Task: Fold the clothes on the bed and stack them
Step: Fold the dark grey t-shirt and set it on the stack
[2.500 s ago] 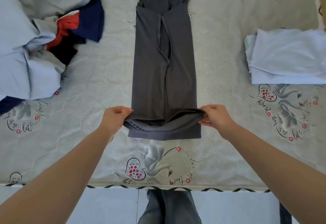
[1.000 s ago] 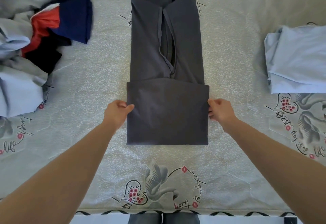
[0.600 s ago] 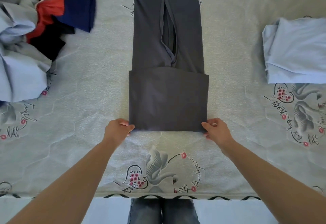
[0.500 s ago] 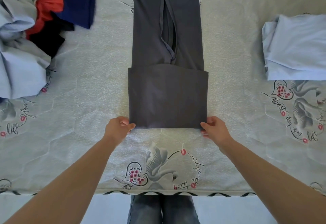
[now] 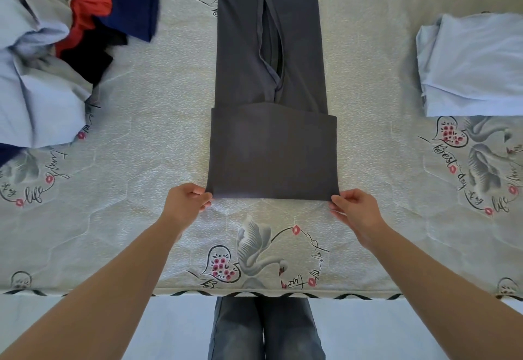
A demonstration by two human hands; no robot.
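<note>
A dark grey garment [image 5: 271, 147] lies lengthwise down the middle of the bed, its sides folded inward and its near end folded up over itself. My left hand [image 5: 185, 204] pinches the near left corner of that fold. My right hand [image 5: 355, 209] pinches the near right corner. A folded light blue garment [image 5: 475, 68] rests at the right. At the left sits a heap of unfolded clothes [image 5: 56, 56] in light blue, red, navy and black.
The patterned mattress [image 5: 141, 218] with swan and heart prints carries everything. Its near edge [image 5: 113, 293] runs across the lower frame, with my jeans-clad legs [image 5: 266, 331] standing below it.
The near end of the grey garment was folded up over its middle. Both hands then slid down from the fold's sides to its near corners and grip there now.
</note>
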